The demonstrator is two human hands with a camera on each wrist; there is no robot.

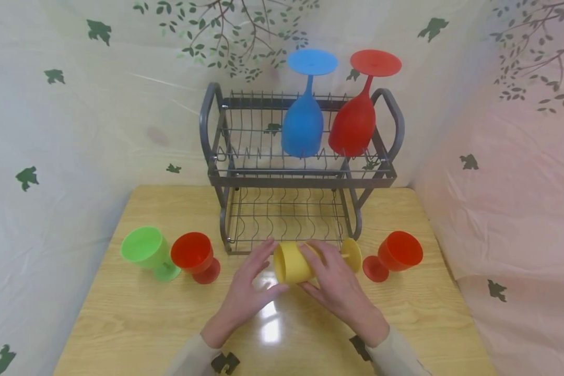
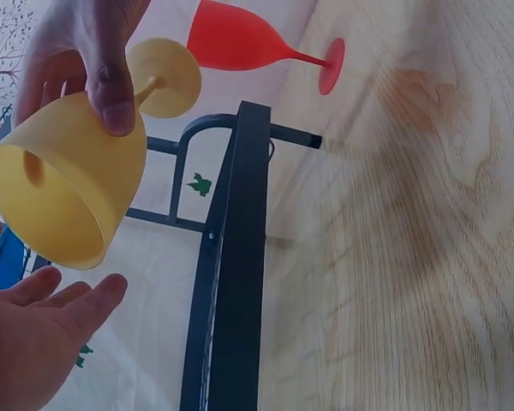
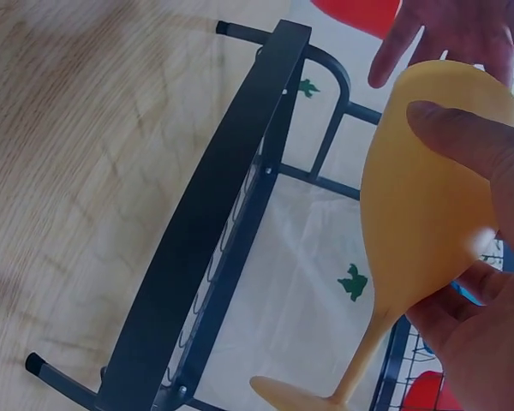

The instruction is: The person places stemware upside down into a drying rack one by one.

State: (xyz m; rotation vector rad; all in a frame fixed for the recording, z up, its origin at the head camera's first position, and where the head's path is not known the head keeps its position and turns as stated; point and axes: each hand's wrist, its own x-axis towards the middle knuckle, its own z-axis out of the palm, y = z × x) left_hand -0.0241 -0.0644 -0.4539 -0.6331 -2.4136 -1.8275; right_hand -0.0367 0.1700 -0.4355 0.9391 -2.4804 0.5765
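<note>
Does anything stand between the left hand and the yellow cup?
Nothing visible does: the left hand is close beside the open end of the yellow cup, which the right hand holds.

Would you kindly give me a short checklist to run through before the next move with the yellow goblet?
1. Right hand holding the yellow goblet: ok, gripped round its bowl.
2. Goblet upside down, if it should match those on the rack: not ok, it is held sideways, mouth toward the left hand.
3. Left hand touching the goblet: cannot tell; its open fingers are close to the mouth.
4. Blue goblet and red rack goblet bowl-down on the upper tier: ok.
5. Right-side red table goblet upright and apart from the yellow one: ok.
</note>
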